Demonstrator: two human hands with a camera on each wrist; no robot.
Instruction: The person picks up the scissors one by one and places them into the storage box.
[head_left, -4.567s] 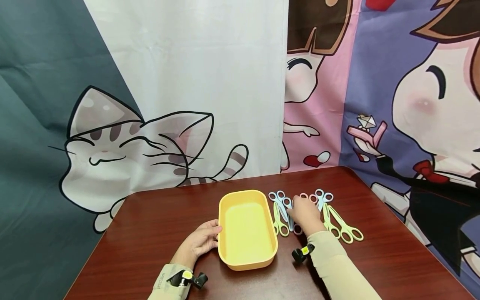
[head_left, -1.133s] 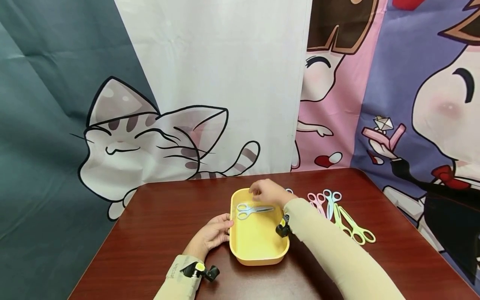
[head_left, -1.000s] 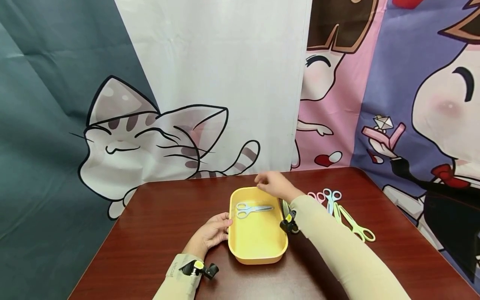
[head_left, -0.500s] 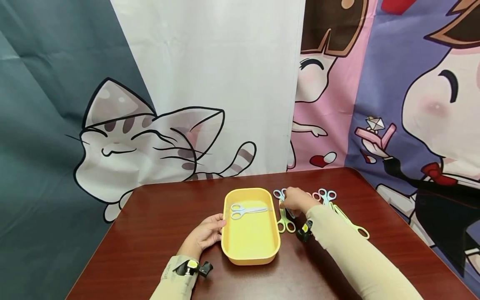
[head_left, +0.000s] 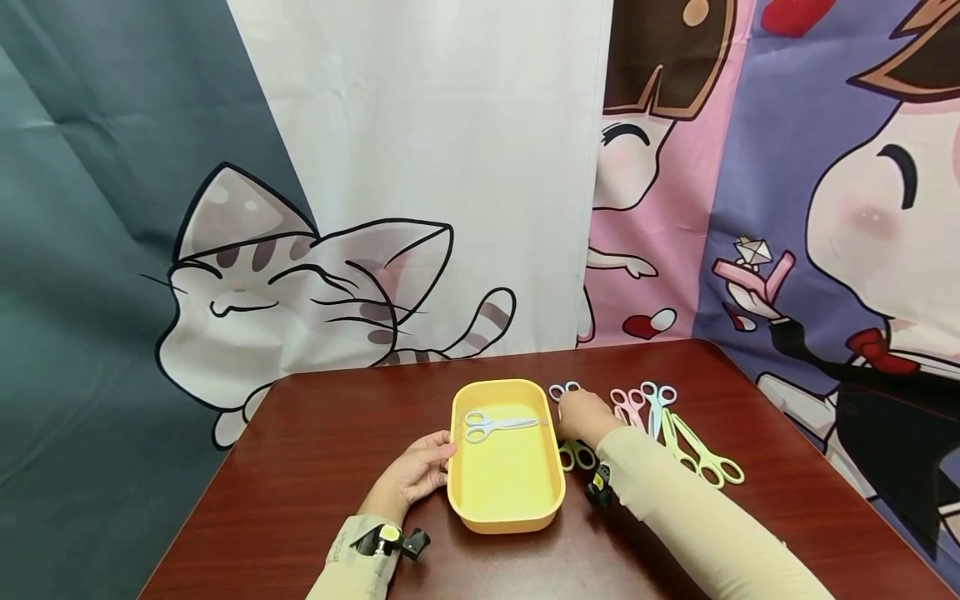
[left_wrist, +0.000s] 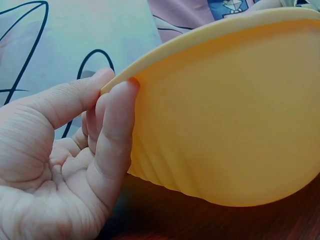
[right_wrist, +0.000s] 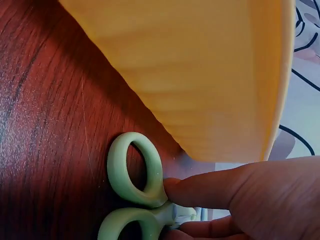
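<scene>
My left hand [head_left: 415,475] grips the left rim of a yellow plastic tray [head_left: 506,492], pinching it between thumb and fingers in the left wrist view. Inside the tray lies one pair of light blue scissors [head_left: 483,427]. To the right of the tray, my right hand [head_left: 588,417] has its thumb and fingers on green scissors [right_wrist: 117,167], pinching them just below the handle rings. The hand hides their blades in the head view. Beyond that hand, blue scissor handles [head_left: 556,392] show on the table.
Further right on the brown table [head_left: 337,433] lie pink scissors [head_left: 628,408], blue scissors [head_left: 655,408] and green scissors [head_left: 701,454], close together. A printed cartoon curtain [head_left: 450,125] hangs behind the table.
The right hand has moved from above the tray back to the scissors on its right and grasped the green pair. Blue scissors now in the tray were absent 4.6 seconds ago. Left hand keeps its grip.
</scene>
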